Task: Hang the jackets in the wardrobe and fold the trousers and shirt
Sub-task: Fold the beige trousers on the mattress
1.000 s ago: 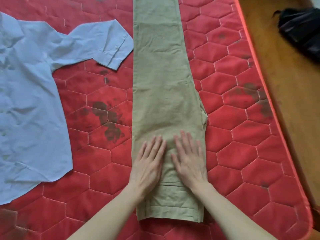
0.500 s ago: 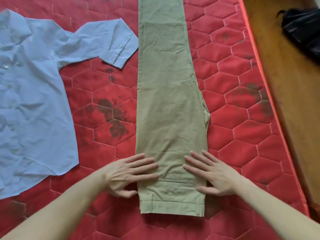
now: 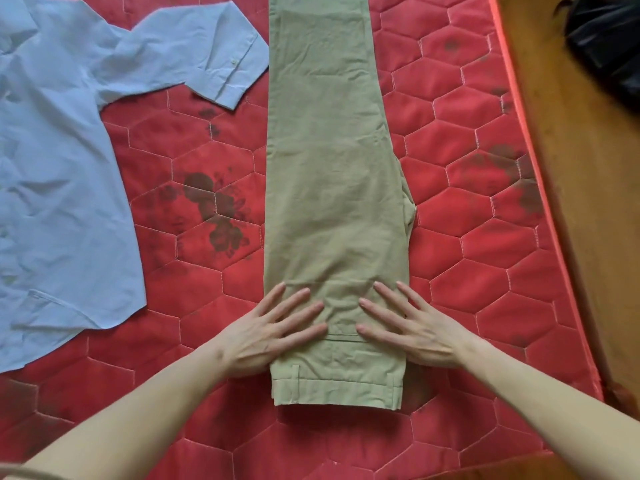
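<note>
Now left hand and right hand flat, fingers spread, pressing trousers near waistband.

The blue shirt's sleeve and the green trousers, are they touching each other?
Cannot tell. In the head view the shirt sleeve's cuff comes right up to the trousers' left edge; no red mattress shows between them there, but contact isn't plain.

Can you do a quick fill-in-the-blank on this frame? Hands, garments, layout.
1. Both hands, left hand and right hand, press flat on the ____ trousers.
2. The shirt lies to the ____ of the trousers.
3. The quilted mattress under the clothes is ____.

Missing: khaki; left; red
</note>
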`<state>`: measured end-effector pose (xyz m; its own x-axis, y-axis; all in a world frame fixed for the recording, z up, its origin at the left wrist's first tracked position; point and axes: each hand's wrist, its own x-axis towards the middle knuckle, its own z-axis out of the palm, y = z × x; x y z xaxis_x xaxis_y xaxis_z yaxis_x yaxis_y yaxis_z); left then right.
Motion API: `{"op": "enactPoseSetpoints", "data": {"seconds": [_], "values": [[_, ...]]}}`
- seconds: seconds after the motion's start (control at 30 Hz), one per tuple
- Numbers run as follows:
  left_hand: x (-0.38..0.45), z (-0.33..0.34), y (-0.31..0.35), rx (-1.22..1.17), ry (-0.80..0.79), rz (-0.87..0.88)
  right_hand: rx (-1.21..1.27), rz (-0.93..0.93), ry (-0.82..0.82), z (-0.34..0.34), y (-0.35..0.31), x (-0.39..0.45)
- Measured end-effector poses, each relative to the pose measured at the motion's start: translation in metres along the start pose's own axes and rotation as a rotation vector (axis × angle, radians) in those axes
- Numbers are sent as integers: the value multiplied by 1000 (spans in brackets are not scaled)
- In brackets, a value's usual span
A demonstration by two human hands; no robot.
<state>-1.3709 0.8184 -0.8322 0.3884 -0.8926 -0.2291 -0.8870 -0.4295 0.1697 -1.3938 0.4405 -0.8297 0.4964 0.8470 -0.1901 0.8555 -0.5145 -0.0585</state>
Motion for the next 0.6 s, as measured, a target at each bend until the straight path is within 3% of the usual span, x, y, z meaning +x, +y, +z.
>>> {"op": "enactPoseSetpoints", "data": {"seconds": [0.13, 0.3, 0.43, 0.5, 0.6], "values": [[-1, -9, 5, -144, -71, -23, 58, 48, -47, -4, -9, 1], [-9, -20, 3, -343, -157, -15, 197, 179, 48, -11, -29, -8], [-19, -24, 13, -546, -194, -4, 476, 286, 177, -23, -49, -15], [-23, -27, 26, -724, -185, -69, 654, 436, 212, -22, -60, -24], [-25, -39, 46, -1072, -17, -294, 937, 658, 90, -23, -71, -30]]}}
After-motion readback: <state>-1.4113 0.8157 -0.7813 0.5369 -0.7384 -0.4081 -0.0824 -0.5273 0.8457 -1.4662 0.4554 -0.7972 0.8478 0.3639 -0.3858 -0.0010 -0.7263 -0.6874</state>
